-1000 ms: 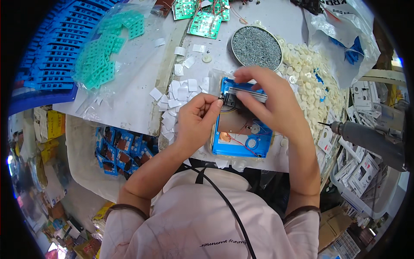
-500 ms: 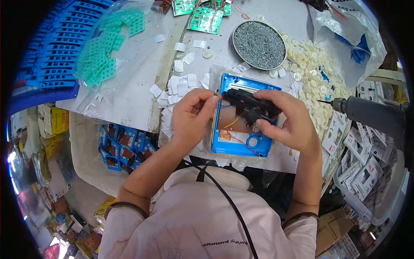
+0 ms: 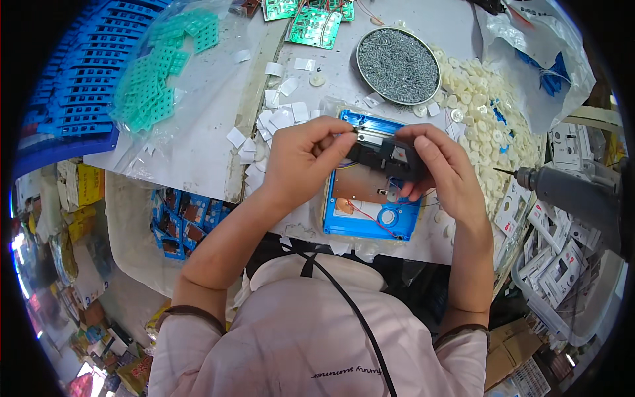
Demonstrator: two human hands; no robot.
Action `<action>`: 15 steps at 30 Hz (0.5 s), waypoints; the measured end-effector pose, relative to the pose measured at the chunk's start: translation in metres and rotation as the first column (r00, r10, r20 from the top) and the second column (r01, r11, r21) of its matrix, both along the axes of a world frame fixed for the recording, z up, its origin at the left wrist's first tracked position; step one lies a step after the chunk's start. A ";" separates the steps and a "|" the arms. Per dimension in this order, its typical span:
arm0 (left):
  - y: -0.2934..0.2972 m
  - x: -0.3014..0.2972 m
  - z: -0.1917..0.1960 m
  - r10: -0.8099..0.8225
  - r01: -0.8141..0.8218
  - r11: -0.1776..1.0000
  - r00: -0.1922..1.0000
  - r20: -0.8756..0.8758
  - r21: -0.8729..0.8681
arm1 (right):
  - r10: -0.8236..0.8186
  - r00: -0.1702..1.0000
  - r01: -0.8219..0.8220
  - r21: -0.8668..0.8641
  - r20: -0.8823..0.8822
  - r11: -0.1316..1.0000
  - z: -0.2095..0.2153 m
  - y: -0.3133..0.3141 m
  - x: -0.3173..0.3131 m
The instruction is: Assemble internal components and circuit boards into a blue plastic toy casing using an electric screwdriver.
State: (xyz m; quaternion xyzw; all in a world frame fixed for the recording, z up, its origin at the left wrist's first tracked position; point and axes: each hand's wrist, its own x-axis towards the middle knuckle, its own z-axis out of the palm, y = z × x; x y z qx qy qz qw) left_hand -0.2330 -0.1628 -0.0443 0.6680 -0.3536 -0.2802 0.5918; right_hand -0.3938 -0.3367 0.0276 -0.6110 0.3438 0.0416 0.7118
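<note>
A black plastic mechanism (image 3: 380, 156) with a silvery strip along its top is gripped at its right end by my right hand (image 3: 451, 171), thumb above and fingers curled beneath. At its left end my left hand (image 3: 305, 159) holds thumb and forefinger pinched together; what lies between them is too small to make out. Both hands are over a blue plastic casing (image 3: 370, 229), which lies open on the table. Inside the casing show a brown circuit board (image 3: 357, 184), thin red wires and a round ring. The mechanism hides the casing's middle.
Behind stands a round bowl of screws (image 3: 398, 66), with cream plastic discs (image 3: 473, 99) heaped beside it. An electric screwdriver (image 3: 562, 188) juts in from the right. White paper pieces (image 3: 281, 118), green circuit boards (image 3: 316, 28) and a bin of blue parts (image 3: 122, 225) lie leftward.
The mechanism has been turned and tilted, so a silvery strip and another side now show. My left hand has moved right and slightly up; my right fingers have shifted around its right end.
</note>
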 end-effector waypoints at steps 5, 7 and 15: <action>-0.005 0.016 0.016 -0.183 0.206 0.978 0.798 0.574 0.026 | -0.136 0.978 0.152 -0.095 0.157 0.984 -0.011 0.016 -0.008; -0.009 0.021 0.023 -0.245 0.260 0.963 0.743 0.623 0.069 | -0.065 0.985 0.099 -0.213 0.160 0.972 -0.013 0.017 -0.013; -0.035 0.045 0.047 -0.487 0.461 0.848 0.487 0.725 0.261 | 0.178 0.983 -0.110 -0.624 0.048 0.774 -0.005 0.006 -0.021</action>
